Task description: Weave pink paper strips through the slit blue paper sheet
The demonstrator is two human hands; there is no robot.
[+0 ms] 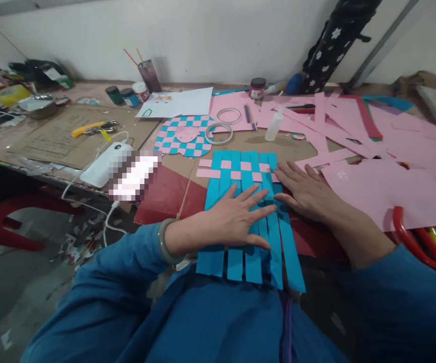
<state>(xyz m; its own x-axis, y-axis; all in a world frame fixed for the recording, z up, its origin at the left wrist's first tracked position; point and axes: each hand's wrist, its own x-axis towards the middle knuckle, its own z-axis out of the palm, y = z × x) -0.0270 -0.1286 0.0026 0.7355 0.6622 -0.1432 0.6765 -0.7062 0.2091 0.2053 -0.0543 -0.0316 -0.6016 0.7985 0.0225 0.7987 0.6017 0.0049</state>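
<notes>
A blue paper sheet cut into long strips (pixel 253 264) lies at the table's front edge, its strip ends hanging toward my body. Two pink paper strips (pixel 207 173) are woven across its far end. Spread flat over the middle of the blue strips is my left hand (pixel 236 214), holding nothing. My right hand (pixel 304 189) rests with fingers stretched at the right edge of the weave, its fingertips near the ends of the pink strips. Behind it lies a finished-looking blue and pink checkered paper piece (pixel 165 133) with a pink patch.
Two tape rolls (pixel 219 134) and a glue bottle (pixel 274 126) stand behind the weave. Pink paper (pixel 391 186) and offcuts cover the right, with red-handled scissors (pixel 418 242) at the edge. A white power bank (pixel 106 164) and a yellow cutter (pixel 88 129) are left.
</notes>
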